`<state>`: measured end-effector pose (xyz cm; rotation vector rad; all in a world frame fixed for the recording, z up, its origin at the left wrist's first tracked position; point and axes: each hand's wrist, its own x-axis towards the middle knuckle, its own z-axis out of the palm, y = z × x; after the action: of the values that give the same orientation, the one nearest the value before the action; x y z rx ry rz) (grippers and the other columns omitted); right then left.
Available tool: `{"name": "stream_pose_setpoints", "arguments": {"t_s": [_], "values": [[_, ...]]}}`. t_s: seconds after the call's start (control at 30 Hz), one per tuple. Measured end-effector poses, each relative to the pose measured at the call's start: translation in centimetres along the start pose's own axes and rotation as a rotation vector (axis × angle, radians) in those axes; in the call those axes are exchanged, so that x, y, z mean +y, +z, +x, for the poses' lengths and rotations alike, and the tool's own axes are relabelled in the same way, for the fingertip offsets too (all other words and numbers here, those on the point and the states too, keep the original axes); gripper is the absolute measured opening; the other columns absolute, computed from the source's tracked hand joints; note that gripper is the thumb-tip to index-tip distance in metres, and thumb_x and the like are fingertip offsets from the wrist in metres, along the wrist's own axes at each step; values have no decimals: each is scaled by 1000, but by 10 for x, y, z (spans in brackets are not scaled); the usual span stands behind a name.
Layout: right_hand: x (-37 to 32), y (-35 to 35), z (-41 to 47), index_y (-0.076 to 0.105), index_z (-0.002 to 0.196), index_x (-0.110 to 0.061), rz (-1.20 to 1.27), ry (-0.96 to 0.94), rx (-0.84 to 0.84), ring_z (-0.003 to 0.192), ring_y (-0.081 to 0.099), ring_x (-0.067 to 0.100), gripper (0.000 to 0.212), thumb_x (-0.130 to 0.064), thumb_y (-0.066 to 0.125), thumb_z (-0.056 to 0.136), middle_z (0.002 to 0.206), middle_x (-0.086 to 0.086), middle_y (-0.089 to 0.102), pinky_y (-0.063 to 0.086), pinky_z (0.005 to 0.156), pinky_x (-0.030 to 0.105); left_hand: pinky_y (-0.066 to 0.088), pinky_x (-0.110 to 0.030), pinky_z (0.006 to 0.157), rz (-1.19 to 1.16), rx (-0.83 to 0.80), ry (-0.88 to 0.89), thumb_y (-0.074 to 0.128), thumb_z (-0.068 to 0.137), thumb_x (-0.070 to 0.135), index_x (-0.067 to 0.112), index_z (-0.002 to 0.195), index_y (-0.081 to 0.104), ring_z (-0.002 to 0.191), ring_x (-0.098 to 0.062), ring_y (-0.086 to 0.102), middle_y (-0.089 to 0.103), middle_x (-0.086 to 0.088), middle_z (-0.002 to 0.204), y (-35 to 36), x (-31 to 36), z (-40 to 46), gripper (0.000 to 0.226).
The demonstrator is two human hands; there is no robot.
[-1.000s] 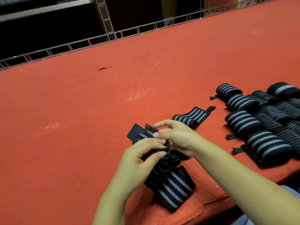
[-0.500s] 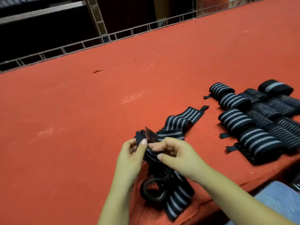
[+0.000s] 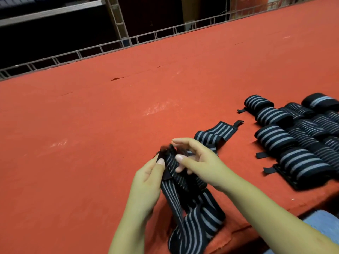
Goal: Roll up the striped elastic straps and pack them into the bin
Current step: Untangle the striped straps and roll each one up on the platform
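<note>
- Strap (image 3: pixel 185 213), black with grey stripes, lies loose and unrolled at the near edge of the counter (image 3: pixel 91 125), its upper end lifted between both hands.
- Left hand (image 3: pixel 146 182) grips the strap's end from the left, thumb pressed on the striped face near a plain black tab.
- Right hand (image 3: pixel 200 162) comes in from the right, fingers curled over the same end, thumb and fingertips pinching the fabric just beside the left thumb.
- From the hands the strap runs down toward the person in tangled loops and folds, and its lowest part hangs over the counter's near edge.
- A second loose strap (image 3: pixel 212 134) lies flat on the counter just beyond the right hand, with a small black loop at its far end.
- Rolled straps (image 3: pixel 293 140) sit in a tight group well to the right, lined up in rows, touching one another, several with small black tabs sticking out on the left side.
- The counter is covered in red cloth with pale scuffs and a few small tears.
- A metal rail (image 3: pixel 156 35) runs along the counter's far edge, with dark shelving behind it.
- No container shows anywhere in view.
</note>
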<state>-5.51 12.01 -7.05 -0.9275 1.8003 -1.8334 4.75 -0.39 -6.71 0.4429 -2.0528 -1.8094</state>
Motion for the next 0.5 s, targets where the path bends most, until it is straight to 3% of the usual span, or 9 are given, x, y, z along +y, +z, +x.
{"name": "stream_pose_setpoints", "arguments": {"t_s": [0.1,0.23,0.37,0.43,0.5], "values": [[-4,1,10,62,107,-31,-21,-8,-69,57,58,6,33,-5,66,88,103,-5,69,46,59,15,53,-23,75,-60,-54,17,39,103,11,8,102,72,91,-16,71,76,-8,96,-4,6,-3,33],[-2,-1,14,65,82,-18,-63,36,58,50,54,2,18,-1,71,83,66,-11,63,43,51,14,53,-29,78,-50,81,5,42,102,8,10,103,73,91,-16,71,77,-7,97,-11,1,0,31],[8,-2,12,61,78,-17,-132,79,139,52,56,7,16,-6,72,83,69,-1,60,47,55,24,51,-39,78,-57,161,-13,44,102,11,13,90,76,84,-21,69,76,-11,91,-17,-2,3,35],[10,-3,12,60,79,-15,-143,100,159,54,56,8,14,-7,71,84,72,3,60,49,58,32,50,-36,71,-59,170,-19,44,103,12,13,82,75,78,-21,68,76,-11,85,-17,1,1,37],[13,-8,15,57,78,-15,-175,113,218,50,55,7,17,-6,69,85,69,4,57,48,55,32,51,-32,65,-95,203,-18,43,103,10,10,82,74,74,-20,68,76,-10,81,-18,5,0,37]]}}
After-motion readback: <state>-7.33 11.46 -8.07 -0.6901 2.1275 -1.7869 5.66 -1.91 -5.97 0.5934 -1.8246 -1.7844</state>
